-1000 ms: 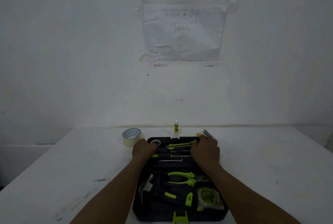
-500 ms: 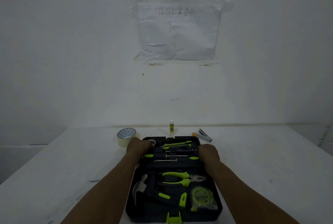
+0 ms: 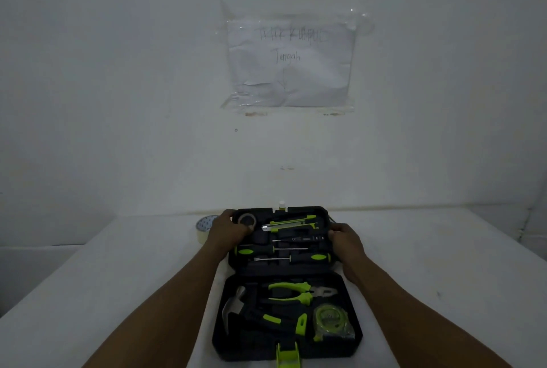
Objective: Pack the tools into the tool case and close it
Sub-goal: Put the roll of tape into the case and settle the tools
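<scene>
I log one black tool case (image 3: 285, 347), lying open on the white worktop (image 3: 444, 278) in front of me, its near tray flat and its lid (image 3: 279, 267) tilted up from the hinge. My left hand (image 3: 228, 231) grips the lid's far left corner, fingers curled over the edge beside a dark round roll (image 3: 247, 220) seated in the lid. My right hand (image 3: 344, 238) grips the lid's right edge, fingers wrapped round it. Lid contents, all in their recesses: a green and black utility knife (image 3: 291, 223) near the top, a thin dark tester screwdriver (image 3: 299, 239) below it, then two screwdrivers (image 3: 266, 250) with green-capped handles lying head to tail. Tray contents: a claw hammer (image 3: 232, 307) at the left with its steel head towards the hinge, green-handled pliers (image 3: 299, 292) across the upper part, a green tape measure (image 3: 330, 318) at the right, and a further green and black handled tool (image 3: 284, 323) in the middle which I cannot identify. A green latch (image 3: 287, 356) sits at the near edge of the tray. Outside the case: a roll of pale tape (image 3: 204, 227) just behind my left hand, and a small white-capped bottle (image 3: 282, 204) showing above the lid's top edge. A creased paper sheet (image 3: 290, 62) is taped to the wall (image 3: 118, 86) above.
</scene>
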